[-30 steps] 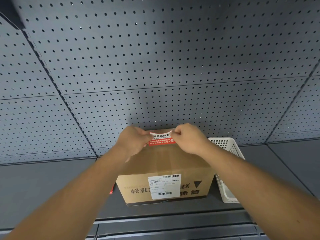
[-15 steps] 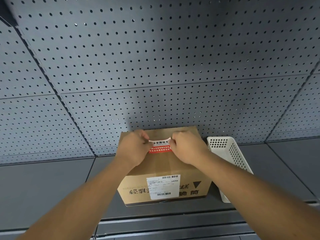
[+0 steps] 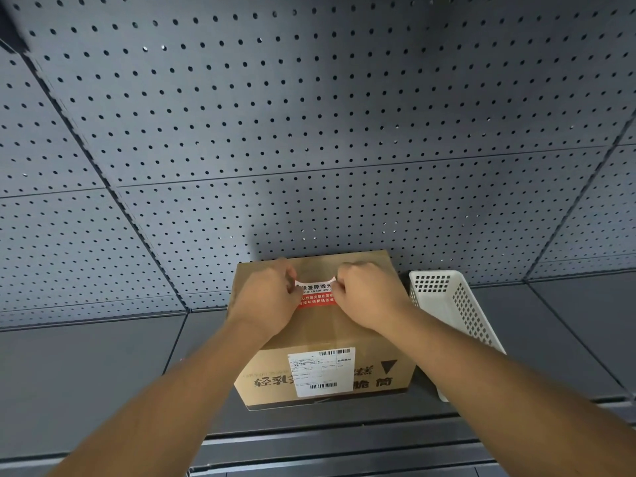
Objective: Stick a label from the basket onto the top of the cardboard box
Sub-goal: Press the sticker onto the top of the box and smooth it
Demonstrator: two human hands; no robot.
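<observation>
A brown cardboard box stands on a grey shelf, with a white shipping slip on its front face. Over the middle of its top lies a red and white label with black characters. My left hand pinches the label's left end and my right hand pinches its right end. The label's lower red edge rests against the box top; its upper white edge curls up slightly between my fingers. A white perforated basket stands just right of the box; its inside is hidden.
A grey pegboard wall rises right behind the box. The grey shelf stretches left and right of the box, with its front lip below. A dark gap separates box and basket.
Both hands have come down with the label from above the box's far edge onto the middle of its top. The view has shifted so more of the box top shows.
</observation>
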